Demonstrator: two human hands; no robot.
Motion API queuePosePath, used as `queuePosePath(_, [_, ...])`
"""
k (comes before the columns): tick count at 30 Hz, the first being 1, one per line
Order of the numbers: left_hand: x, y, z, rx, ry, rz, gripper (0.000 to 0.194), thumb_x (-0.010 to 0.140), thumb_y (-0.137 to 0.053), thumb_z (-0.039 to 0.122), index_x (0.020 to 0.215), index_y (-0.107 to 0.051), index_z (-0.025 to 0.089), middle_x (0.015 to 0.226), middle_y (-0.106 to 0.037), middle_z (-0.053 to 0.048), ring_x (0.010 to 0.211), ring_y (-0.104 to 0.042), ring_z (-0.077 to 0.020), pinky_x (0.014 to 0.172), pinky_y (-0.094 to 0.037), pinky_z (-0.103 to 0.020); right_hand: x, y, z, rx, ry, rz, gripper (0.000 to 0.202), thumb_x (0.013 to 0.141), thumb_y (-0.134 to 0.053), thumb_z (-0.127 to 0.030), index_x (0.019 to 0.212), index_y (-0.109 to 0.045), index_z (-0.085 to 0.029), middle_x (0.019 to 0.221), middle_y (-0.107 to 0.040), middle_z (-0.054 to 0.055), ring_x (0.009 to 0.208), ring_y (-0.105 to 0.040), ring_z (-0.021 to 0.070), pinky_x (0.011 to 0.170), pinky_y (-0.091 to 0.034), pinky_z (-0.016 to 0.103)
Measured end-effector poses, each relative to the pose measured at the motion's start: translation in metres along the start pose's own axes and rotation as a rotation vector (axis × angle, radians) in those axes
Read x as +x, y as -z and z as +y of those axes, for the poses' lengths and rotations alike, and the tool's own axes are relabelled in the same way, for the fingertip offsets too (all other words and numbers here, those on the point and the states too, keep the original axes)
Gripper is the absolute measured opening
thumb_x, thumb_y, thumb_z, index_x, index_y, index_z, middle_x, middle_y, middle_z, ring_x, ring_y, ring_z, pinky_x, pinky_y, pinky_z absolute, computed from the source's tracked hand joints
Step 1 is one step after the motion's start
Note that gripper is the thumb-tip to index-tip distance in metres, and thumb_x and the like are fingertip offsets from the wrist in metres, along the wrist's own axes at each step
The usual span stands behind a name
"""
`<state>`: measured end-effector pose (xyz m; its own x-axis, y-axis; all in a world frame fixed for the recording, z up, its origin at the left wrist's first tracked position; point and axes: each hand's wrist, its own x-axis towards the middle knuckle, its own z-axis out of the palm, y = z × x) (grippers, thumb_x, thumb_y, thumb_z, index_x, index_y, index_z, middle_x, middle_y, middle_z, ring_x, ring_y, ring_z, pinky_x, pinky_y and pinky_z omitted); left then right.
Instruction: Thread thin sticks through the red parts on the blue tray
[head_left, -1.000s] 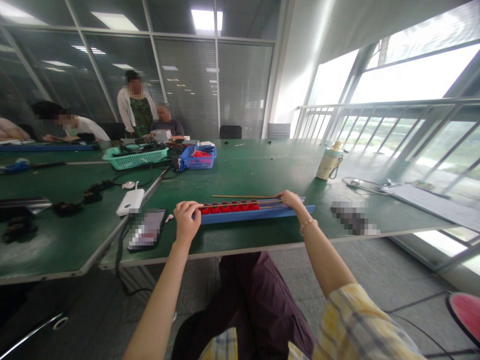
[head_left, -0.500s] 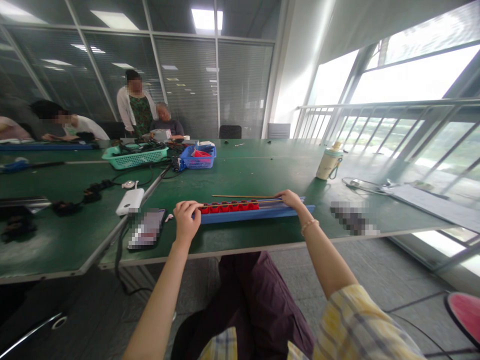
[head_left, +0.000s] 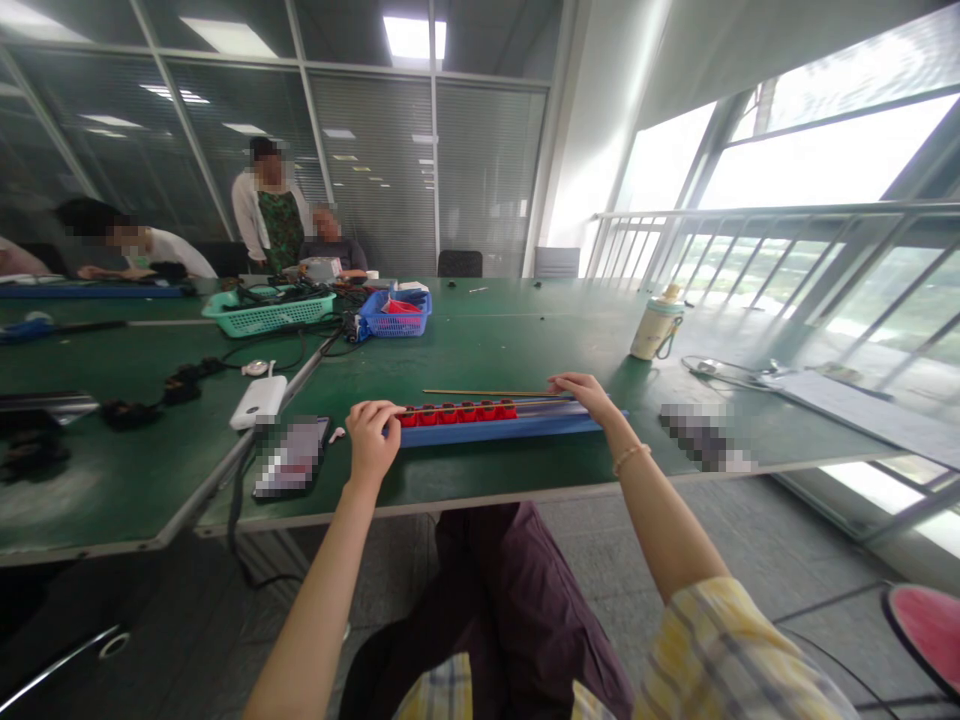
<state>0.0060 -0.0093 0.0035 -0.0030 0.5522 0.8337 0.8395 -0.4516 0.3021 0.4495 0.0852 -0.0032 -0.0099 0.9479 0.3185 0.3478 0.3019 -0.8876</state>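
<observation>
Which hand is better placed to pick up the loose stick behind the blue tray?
Probably the right hand: its fingertips are by the right end of the stick. The left hand is at the red parts' left end.

From where I sit I can read no words or numbers: the marks on the pale bottle [head_left: 651,332] are too small for me, and the phone screen [head_left: 296,452] on my left is partly pixelated, nothing legible

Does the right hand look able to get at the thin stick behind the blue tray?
Probably yes: the right hand is near the right end of the thin stick, and nothing visible blocks the way, though whether they touch is unclear.
</observation>
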Motion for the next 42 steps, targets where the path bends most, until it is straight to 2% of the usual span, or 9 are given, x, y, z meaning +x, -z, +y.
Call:
queuePosePath(3, [0.000,0.000,0.000,-0.002,0.000,-0.001,0.026,0.088,-0.049,0.018,0.087,-0.074,0.025,0.095,-0.071,-0.005,0.102,-0.054,-0.0254,0.093,-0.042,-0.043,-0.006,0.001,-0.009,-0.015,0.050,0.013,0.044,0.079,-0.065,-0.061,0.076,-0.076,-0.018,0.079,-0.076,0.009,0.100,-0.067,0.0249,0.101,-0.047,0.039])
queuePosePath(6, [0.000,0.000,0.000,-0.002,0.008,-0.001,0.026,0.088,-0.049,0.018,0.087,-0.074,0.025,0.095,-0.071,-0.005,0.102,-0.054,-0.0254,0.094,-0.042,-0.043,-0.012,0.001,-0.020,-0.029,0.060,-0.046,0.050,0.076,-0.066,-0.067,0.069,-0.074,-0.018,0.077,-0.075,0.008,0.101,-0.067,0.0246,0.100,-0.047,0.036])
queuePosePath(11, [0.000,0.001,0.000,-0.004,0.020,-0.016,0.026,0.088,-0.048,0.018,0.087,-0.074,0.025,0.096,-0.071,-0.005,0.102,-0.054,-0.0259,0.094,-0.042,-0.044,-0.018,0.000,-0.032,-0.052,0.006,-0.160,0.054,0.069,-0.072,-0.068,0.085,-0.078,-0.017,0.064,-0.068,0.003,0.075,-0.065,0.0200,0.085,-0.051,0.035])
queuePosePath(15, [0.000,0.002,0.000,-0.002,0.023,-0.022,0.026,0.088,-0.049,0.018,0.087,-0.074,0.025,0.096,-0.071,-0.005,0.102,-0.054,-0.0261,0.094,-0.042,-0.044,-0.020,0.001,-0.034,-0.061,-0.011,-0.207,0.055,0.066,-0.075,-0.065,0.090,-0.079,-0.016,0.065,-0.068,0.002,0.065,-0.059,0.0164,0.072,-0.049,0.032])
queuePosePath(20, [-0.001,0.000,-0.002,0.006,0.003,-0.002,0.027,0.089,-0.048,0.018,0.088,-0.074,0.024,0.096,-0.071,-0.005,0.101,-0.054,-0.0255,0.094,-0.043,-0.043,-0.019,0.003,-0.034,-0.058,-0.002,-0.215,0.049,0.064,-0.079,-0.061,0.084,-0.080,-0.017,0.083,-0.075,0.006,0.081,-0.064,0.0204,0.079,-0.048,0.032])
queuePosePath(23, [-0.001,-0.001,-0.002,0.009,0.003,0.003,0.027,0.089,-0.049,0.017,0.090,-0.075,0.024,0.097,-0.071,-0.005,0.101,-0.054,-0.0254,0.094,-0.043,-0.043,-0.019,0.003,-0.032,-0.039,-0.007,-0.209,0.047,0.064,-0.079,-0.061,0.079,-0.080,-0.017,0.083,-0.076,0.006,0.085,-0.065,0.0223,0.085,-0.047,0.033])
queuePosePath(27, [0.000,0.000,-0.001,0.004,0.011,0.019,0.026,0.088,-0.049,0.017,0.091,-0.074,0.025,0.097,-0.070,-0.006,0.102,-0.054,-0.0257,0.094,-0.043,-0.043,-0.016,0.004,-0.025,-0.022,-0.004,-0.140,0.051,0.065,-0.075,-0.068,0.073,-0.077,-0.017,0.079,-0.074,0.005,0.084,-0.064,0.0223,0.085,-0.047,0.033])
queuePosePath(32, [0.000,0.000,-0.001,0.016,0.029,0.031,0.027,0.088,-0.048,0.017,0.093,-0.074,0.024,0.098,-0.070,-0.006,0.103,-0.054,-0.0259,0.095,-0.042,-0.043,-0.010,0.004,-0.013,-0.054,0.030,0.018,0.057,0.069,-0.066,-0.074,0.068,-0.072,-0.018,0.067,-0.065,0.003,0.072,-0.057,0.0180,0.075,-0.046,0.031])
queuePosePath(42, [0.000,-0.001,-0.002,0.018,0.032,0.038,0.026,0.088,-0.048,0.018,0.092,-0.073,0.024,0.097,-0.069,-0.006,0.103,-0.055,-0.0258,0.095,-0.042,-0.043,-0.005,0.004,0.002,-0.008,0.018,0.257,0.062,0.069,-0.059,-0.081,0.068,-0.063,-0.020,0.069,-0.063,0.003,0.066,-0.053,0.0166,0.067,-0.047,0.029])
